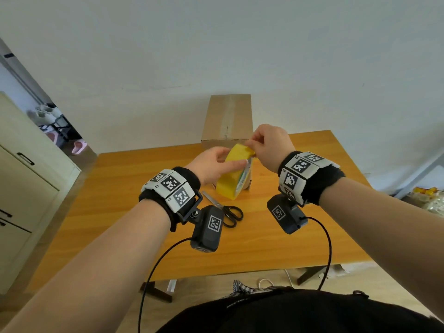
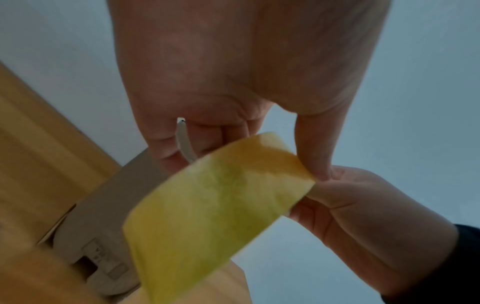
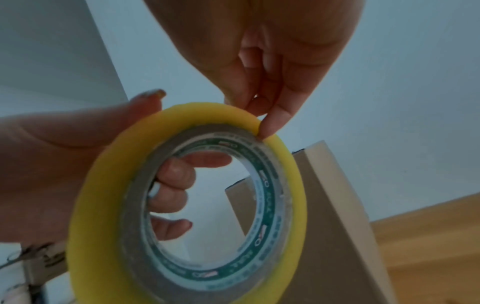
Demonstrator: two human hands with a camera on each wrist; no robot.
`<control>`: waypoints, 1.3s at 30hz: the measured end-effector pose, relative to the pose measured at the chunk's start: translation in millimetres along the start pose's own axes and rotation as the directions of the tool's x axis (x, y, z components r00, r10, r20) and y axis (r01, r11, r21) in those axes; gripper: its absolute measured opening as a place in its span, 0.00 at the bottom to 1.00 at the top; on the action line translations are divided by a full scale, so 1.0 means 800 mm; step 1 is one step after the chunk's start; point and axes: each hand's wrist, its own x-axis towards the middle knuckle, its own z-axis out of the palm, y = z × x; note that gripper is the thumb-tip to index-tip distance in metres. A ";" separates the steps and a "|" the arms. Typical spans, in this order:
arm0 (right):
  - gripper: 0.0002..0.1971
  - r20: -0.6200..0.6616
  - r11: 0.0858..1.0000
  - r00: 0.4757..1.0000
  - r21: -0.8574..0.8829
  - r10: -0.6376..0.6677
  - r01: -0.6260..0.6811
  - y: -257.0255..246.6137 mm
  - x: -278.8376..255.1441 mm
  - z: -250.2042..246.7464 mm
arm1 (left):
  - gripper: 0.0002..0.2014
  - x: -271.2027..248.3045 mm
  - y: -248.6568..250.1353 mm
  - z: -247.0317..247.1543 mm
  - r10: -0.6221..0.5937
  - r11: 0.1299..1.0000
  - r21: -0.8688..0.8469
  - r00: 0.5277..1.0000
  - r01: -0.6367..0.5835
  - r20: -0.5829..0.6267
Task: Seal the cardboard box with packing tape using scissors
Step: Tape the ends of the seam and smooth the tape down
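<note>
Only the right wrist view shows left hand fingers hooked through the yellow packing tape roll core; right hand pinches its rim; scissors lie on the surface below; cardboard box behind.

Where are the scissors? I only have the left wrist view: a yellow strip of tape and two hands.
Observer: The scissors lie untouched on the table, just nearer the person than the tape roll.
Operator: How is the roll held?
Observer: The left hand has its fingers curled through the core.
Operator: And the right grip?
Observer: The right hand pinches the tape at the roll's top edge.
Operator: Where is the box?
Observer: The cardboard box stands at the table's far edge, behind both hands.
</note>
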 end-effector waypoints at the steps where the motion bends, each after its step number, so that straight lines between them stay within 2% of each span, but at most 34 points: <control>1: 0.06 -0.007 1.000 1.000 -0.011 -0.003 0.003 0.002 0.001 -0.002 | 0.30 0.000 0.003 -0.001 0.015 0.998 0.055 1.000 -0.014 -0.004; 3: 0.06 -0.026 1.000 1.000 -0.001 -0.001 0.001 0.006 0.001 -0.002 | 0.25 -0.001 0.010 -0.006 0.042 0.985 0.168 0.999 -0.037 -0.022; 6: 0.06 -0.046 0.996 0.999 0.084 0.017 -0.013 0.005 -0.001 -0.001 | 0.28 0.002 0.012 -0.016 0.045 0.956 0.290 0.998 -0.032 -0.039; 10: 0.07 -0.078 0.975 0.996 0.219 0.048 -0.029 -0.008 0.001 -0.005 | 0.32 0.002 0.009 -0.019 -0.018 0.921 0.382 0.987 0.079 -0.162; 13: 0.08 -0.055 0.949 0.993 0.302 0.109 -0.088 -0.012 0.008 -0.008 | 0.34 0.000 0.004 -0.026 -0.127 0.969 0.186 0.975 0.162 -0.183; 15: 0.09 -0.010 0.927 0.990 0.351 0.144 -0.131 -0.015 0.013 -0.011 | 0.39 -0.006 0.000 -0.031 -0.197 0.976 -0.110 0.975 0.186 -0.099; 16: 0.09 0.006 0.924 0.989 0.357 0.147 -0.139 -0.016 0.016 -0.012 | 0.39 -0.008 -0.003 -0.031 -0.215 0.944 -0.266 0.976 0.195 -0.046; 17: 0.10 0.015 0.925 0.990 0.353 0.143 -0.139 -0.017 0.018 -0.013 | 0.33 -0.010 -0.005 -0.031 -0.203 0.899 -0.397 0.979 0.187 0.003; 19: 0.09 0.018 0.927 0.989 0.346 0.145 -0.143 -0.018 0.022 -0.016 | 0.15 -0.015 -0.004 -0.033 -0.151 0.851 -0.502 0.987 0.155 0.049; 20: 0.09 0.013 0.926 0.988 0.345 0.156 -0.151 -0.017 0.024 -0.018 | 0.11 -0.015 -0.004 -0.035 -0.138 0.853 -0.502 0.989 0.144 0.049; 22: 0.08 0.003 0.937 0.986 0.311 0.166 -0.158 -0.015 0.026 -0.020 | 0.11 -0.015 -0.007 -0.041 -0.115 0.904 -0.410 0.993 0.117 0.029; 24: 0.12 -0.002 0.963 0.989 0.227 0.151 -0.147 -0.012 0.026 -0.018 | 0.15 -0.014 -0.006 -0.049 -0.098 0.976 -0.197 0.995 0.094 -0.014; 26: 0.15 -0.023 0.971 0.988 0.191 0.154 -0.147 -0.009 0.023 -0.014 | 0.17 -0.011 -0.007 -0.058 -0.085 0.996 0.004 0.994 0.085 -0.064; 29: 0.15 -0.085 0.961 0.978 0.221 0.191 -0.168 -0.004 0.022 -0.009 | 0.27 -0.003 -0.015 -0.066 -0.093 0.944 0.300 0.984 0.135 -0.150; 31: 0.15 -0.098 0.963 0.978 0.213 0.186 -0.162 -0.003 0.023 -0.004 | 0.30 -0.001 -0.022 -0.068 -0.112 0.895 0.407 0.975 0.184 -0.194; 34: 0.15 -0.104 0.936 0.959 0.268 0.262 -0.227 0.001 0.027 -0.001 | 0.28 0.002 -0.024 -0.074 -0.097 0.921 0.356 0.977 0.160 -0.188; 36: 0.13 -0.104 0.905 0.942 0.331 0.318 -0.269 0.006 0.030 -0.008 | 0.26 0.002 -0.022 -0.082 -0.106 0.963 0.228 0.981 0.142 -0.164; 39: 0.08 -0.068 0.878 0.942 0.390 0.329 -0.278 0.017 0.028 -0.016 | 0.20 0.000 -0.025 -0.092 -0.130 0.990 0.027 0.979 0.136 -0.160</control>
